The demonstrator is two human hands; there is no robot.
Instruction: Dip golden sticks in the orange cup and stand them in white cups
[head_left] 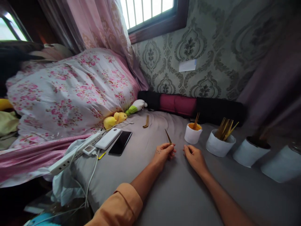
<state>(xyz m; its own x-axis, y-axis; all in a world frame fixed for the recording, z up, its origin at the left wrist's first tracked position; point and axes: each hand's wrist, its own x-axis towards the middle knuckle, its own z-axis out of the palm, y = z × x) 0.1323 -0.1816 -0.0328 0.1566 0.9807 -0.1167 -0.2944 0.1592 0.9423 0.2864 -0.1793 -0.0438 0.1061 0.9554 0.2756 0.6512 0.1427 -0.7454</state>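
My left hand (164,152) pinches a thin, pointed brown-gold strip (168,137) between thumb and fingers, its tip slanting up and away. Just to the right, my right hand (194,158) is closed, thumb against the curled forefinger; whether anything is in it I cannot make out. A gap separates the two hands. Beyond them on the grey sheet lie several similar gold-brown strips (147,121). Nearest my right hand stands a white-wrapped cup (193,135) with an orange inside and a few strips upright in it. A wider white cup (219,148) beside it holds several more gold strips.
Two more white-wrapped containers (250,153) (284,166) stand at the right. On the left are a black phone (120,143), a white power bank (108,138), a power strip (75,153) and cables. Plush toys (119,117) and a black-and-maroon roll (178,104) lie at the back.
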